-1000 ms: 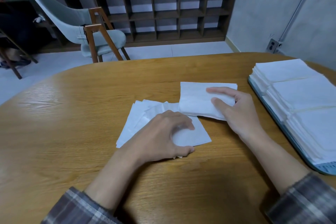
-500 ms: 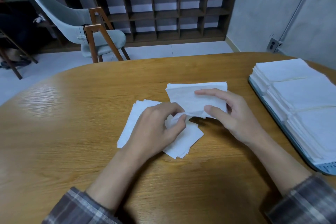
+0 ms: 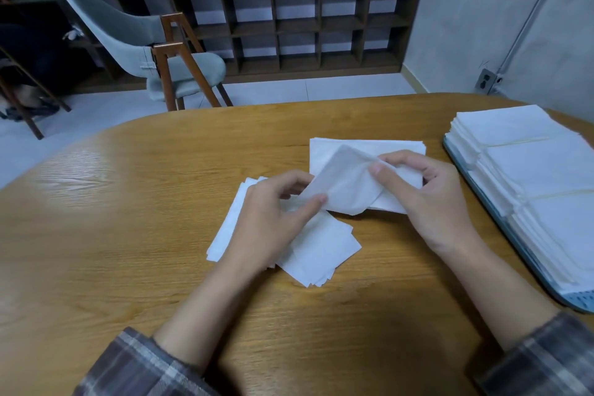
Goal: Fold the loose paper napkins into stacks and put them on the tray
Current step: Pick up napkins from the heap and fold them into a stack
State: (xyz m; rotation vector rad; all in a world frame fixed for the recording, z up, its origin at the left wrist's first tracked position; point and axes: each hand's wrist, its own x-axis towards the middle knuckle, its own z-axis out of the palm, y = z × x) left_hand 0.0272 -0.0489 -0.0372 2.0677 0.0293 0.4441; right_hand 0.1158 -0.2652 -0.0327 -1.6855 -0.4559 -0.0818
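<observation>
A single white napkin (image 3: 344, 183) is lifted above the table, bowed between both hands. My left hand (image 3: 273, 219) pinches its near left corner, and my right hand (image 3: 427, 196) pinches its right edge. Below my left hand lies a fanned pile of loose napkins (image 3: 318, 247). A small stack of folded napkins (image 3: 363, 146) lies just behind the lifted one, partly hidden by it. At the right edge, a blue-grey tray (image 3: 501, 222) holds three rows of stacked folded napkins (image 3: 543, 177).
The wooden table (image 3: 144, 219) is oval, its far edge curving behind the napkins. Beyond it stand a grey chair (image 3: 154, 51) with wooden legs and a dark shelf unit (image 3: 305, 22) against the wall.
My left hand has picked one napkin off the loose pile and raised it to the right. My right hand left the folded stack and took the napkin's other edge.
</observation>
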